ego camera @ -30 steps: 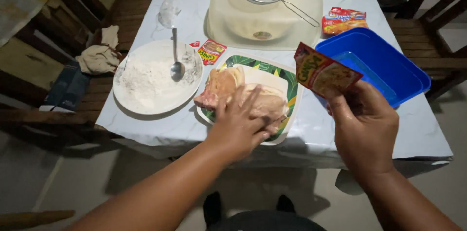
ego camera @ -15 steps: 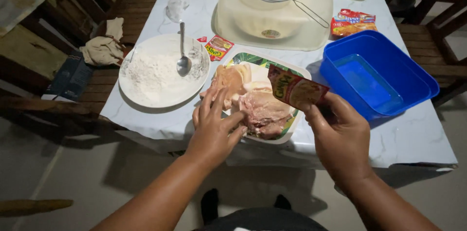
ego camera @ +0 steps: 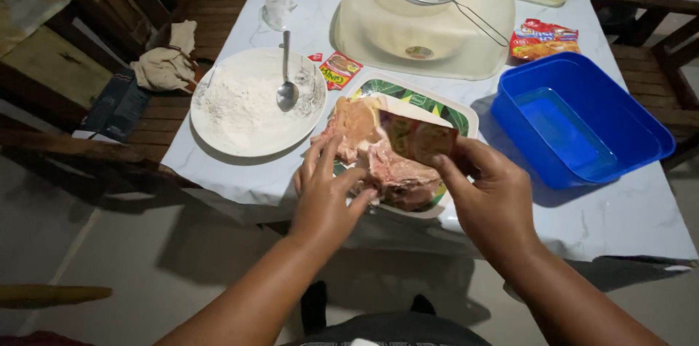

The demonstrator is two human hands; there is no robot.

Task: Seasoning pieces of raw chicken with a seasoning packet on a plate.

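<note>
A white marble-patterned table point(ego camera: 626, 215) is carrying everything in view. A round white plate point(ego camera: 218, 143) of flour is sitting at its left side, with a rectangular leaf-patterned tray point(ego camera: 455, 111) lying just beside it near the front edge. A deep blue plastic tub point(ego camera: 641, 122) is resting at the right. Behind the tray, an overturned translucent container point(ego camera: 480, 40) is occupying the middle, and a torn red sachet point(ego camera: 339, 70) is lying between it and the plate. A second red packet point(ego camera: 542, 38) is lying behind the blue tub.
</note>
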